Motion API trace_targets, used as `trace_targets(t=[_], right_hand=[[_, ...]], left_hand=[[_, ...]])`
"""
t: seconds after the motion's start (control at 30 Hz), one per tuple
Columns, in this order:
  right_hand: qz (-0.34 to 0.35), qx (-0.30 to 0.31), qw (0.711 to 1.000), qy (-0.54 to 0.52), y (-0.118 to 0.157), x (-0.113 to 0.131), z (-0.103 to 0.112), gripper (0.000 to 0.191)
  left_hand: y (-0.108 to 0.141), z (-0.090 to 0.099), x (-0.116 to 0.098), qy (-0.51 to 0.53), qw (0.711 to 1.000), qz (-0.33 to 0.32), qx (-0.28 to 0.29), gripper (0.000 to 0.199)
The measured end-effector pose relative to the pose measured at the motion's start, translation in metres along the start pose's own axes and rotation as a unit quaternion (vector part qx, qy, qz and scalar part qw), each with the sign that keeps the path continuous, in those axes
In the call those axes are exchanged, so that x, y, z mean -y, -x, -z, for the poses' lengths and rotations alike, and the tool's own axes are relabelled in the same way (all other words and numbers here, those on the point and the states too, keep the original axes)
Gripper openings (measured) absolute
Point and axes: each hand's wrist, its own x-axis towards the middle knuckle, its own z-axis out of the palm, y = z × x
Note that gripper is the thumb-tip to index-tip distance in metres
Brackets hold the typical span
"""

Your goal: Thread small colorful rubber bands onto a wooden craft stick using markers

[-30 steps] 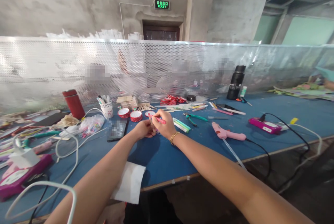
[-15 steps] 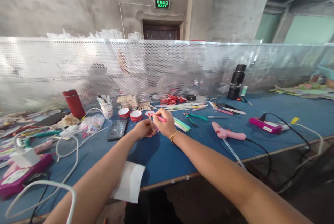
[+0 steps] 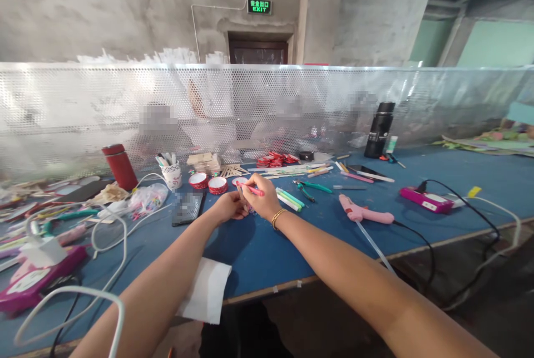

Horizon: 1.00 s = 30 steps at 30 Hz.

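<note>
My right hand (image 3: 263,200) is closed round a pink marker pen (image 3: 256,191), its tip pointing left. Just left of it, my left hand (image 3: 230,207) pinches a narrow wooden craft stick (image 3: 239,189) upright, and the pen's tip is at or close to this stick. Some small pinkish thing below the fingers is mostly hidden. Beyond the hands are round red-rimmed pieces with white tops (image 3: 217,184). White and green sticks (image 3: 290,200) lie right of my right hand.
A pink glue gun (image 3: 362,211) and green-handled pliers (image 3: 316,187) lie to the right. At left are a phone (image 3: 187,207), a pen cup (image 3: 171,175), a red bottle (image 3: 119,166) and white cables. A black bottle (image 3: 379,131) stands by the perforated screen (image 3: 267,91).
My right hand and the pink marker have shifted slightly left and down against the wooden stick. The left hand stays nearly in place, and the view has moved a little.
</note>
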Motion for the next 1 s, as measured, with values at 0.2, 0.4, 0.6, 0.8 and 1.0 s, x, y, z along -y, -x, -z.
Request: trace_targets(t=[0.2, 0.4, 0.6, 0.8, 1.0], right_hand=[[-0.009, -0.001, 1.000, -0.005, 0.0000, -0.0027, 0.0007, 0.009], [-0.013, 0.004, 1.000, -0.012, -0.0001, -0.0021, 0.0004, 0.009], [-0.010, 0.014, 1.000, -0.017, -0.0005, -0.0014, 0.0023, 0.008], [-0.024, 0.003, 1.000, -0.016, -0.0009, -0.0012, 0.0031, 0.008], [-0.022, 0.018, 0.999, -0.016, -0.0004, 0.0004, 0.0031, 0.007]], left_hand=[[0.0015, -0.0004, -0.0010, -0.003, 1.000, 0.001, 0.001, 0.022], [0.0026, -0.0007, -0.0030, -0.003, 1.000, 0.003, 0.002, 0.020], [0.0006, -0.0006, -0.0025, 0.000, 1.000, 0.007, -0.002, 0.020], [0.0001, -0.0003, -0.0019, 0.002, 1.000, 0.013, -0.001, 0.023], [0.0007, -0.0001, -0.0017, 0.003, 1.000, 0.012, -0.003, 0.023]])
